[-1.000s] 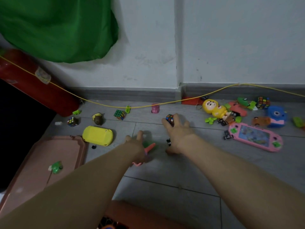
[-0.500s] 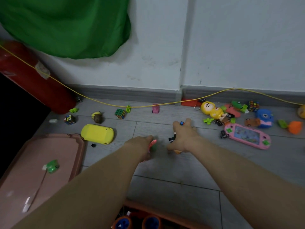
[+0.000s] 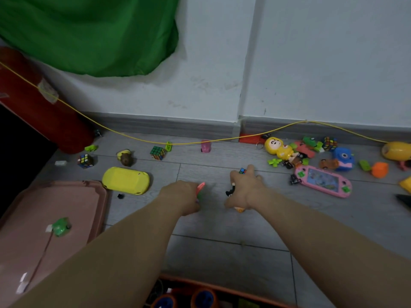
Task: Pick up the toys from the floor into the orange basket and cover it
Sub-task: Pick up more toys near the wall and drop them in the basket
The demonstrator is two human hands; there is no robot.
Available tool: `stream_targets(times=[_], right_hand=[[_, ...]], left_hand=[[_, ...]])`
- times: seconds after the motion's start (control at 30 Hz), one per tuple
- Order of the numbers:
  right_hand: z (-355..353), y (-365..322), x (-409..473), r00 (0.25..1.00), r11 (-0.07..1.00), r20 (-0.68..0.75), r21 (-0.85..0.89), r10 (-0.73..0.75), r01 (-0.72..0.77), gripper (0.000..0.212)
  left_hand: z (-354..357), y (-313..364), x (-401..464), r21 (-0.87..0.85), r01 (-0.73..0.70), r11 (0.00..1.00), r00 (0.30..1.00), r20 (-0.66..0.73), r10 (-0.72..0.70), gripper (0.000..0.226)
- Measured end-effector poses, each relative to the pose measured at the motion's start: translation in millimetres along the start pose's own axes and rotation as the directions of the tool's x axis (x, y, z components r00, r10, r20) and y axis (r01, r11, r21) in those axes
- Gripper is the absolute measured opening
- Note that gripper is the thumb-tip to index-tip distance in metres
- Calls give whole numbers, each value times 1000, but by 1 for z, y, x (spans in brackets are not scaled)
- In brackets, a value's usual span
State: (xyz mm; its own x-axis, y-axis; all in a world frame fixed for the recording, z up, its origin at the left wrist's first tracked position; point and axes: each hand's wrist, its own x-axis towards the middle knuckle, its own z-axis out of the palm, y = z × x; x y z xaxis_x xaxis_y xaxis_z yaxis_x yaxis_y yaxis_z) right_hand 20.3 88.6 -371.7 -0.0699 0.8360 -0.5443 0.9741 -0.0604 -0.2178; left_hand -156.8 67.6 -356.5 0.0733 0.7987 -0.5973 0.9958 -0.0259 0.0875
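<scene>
My left hand (image 3: 181,197) is closed around a pink and green toy (image 3: 200,188) that sticks out above the fist. My right hand (image 3: 246,190) grips several small toys: a small puzzle cube (image 3: 242,171) at the fingertips, a black and white figure (image 3: 230,190) and an orange piece (image 3: 239,209) under the palm. The orange basket (image 3: 222,287) shows its rim at the bottom edge, with toys inside. Its pink lid (image 3: 66,196) lies on the floor at the left with a green toy (image 3: 60,226) on it.
Toys lie scattered on the grey floor: a yellow handheld (image 3: 125,180), puzzle cubes (image 3: 157,152), (image 3: 85,161), a pink handheld (image 3: 322,181), a yellow doll (image 3: 279,148), a blue toy (image 3: 343,158). A yellow cord (image 3: 189,143) sags along the wall. A red cylinder (image 3: 40,107) leans at the left.
Both hands have closed on toys and drawn back from the wall toward me. The view has tilted down, so the basket rim now shows at the bottom.
</scene>
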Motion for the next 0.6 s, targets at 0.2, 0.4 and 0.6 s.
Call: stream_targets(times=[0.2, 0.4, 0.6], right_hand=[[-31, -3, -23, 999, 974, -6, 221, 52, -50, 53], [-84, -21, -91, 999, 766, -1, 643, -35, 28, 26], [-127, -17, -200, 980, 632, 19, 767, -196, 112, 17]], left_hand=[[-49, 8, -25, -311, -140, 940, 990, -24, 139, 8], [-96, 11, -93, -387, -393, 834, 914, -64, 401, 20], [-115, 26, -176, -395, -556, 732, 728, 195, 658, 29]])
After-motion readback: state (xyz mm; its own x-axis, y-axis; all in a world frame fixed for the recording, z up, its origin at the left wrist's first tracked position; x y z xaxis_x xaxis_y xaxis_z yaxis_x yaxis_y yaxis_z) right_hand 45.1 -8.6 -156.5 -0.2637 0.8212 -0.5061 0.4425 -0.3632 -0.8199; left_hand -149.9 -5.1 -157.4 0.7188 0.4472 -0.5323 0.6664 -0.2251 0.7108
